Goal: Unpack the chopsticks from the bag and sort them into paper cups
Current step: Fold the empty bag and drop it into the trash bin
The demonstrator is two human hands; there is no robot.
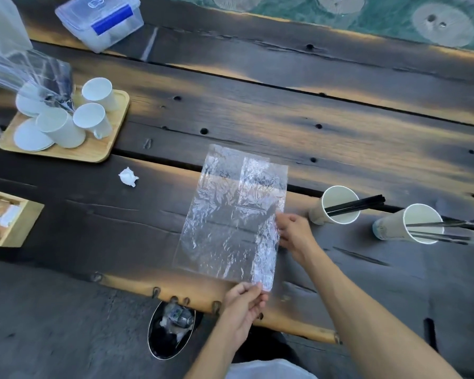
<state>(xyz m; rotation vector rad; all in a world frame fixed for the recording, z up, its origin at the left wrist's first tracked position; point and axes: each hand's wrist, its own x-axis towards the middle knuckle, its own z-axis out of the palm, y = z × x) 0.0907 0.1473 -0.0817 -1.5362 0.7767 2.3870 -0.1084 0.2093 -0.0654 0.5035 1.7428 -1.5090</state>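
Observation:
A clear crinkled plastic bag [233, 214] lies spread flat over the dark wooden table, with no chopsticks visible inside. My left hand [244, 302] pinches its near right corner. My right hand [293, 233] grips the bag's right edge. To the right stand two white paper cups: the nearer-centre paper cup [323, 212] holds several black chopsticks [359, 205], and the far-right paper cup [394, 225] holds dark chopsticks [449, 231] that stick out to the right.
A wooden tray [101, 149] at the left carries several white cups and lids under clear wrapping. A crumpled white paper ball [128, 177] lies near it. A lidded plastic box [101, 20] sits at the back, a wooden compartment box [14, 225] at far left, a black bin [170, 332] below the table edge.

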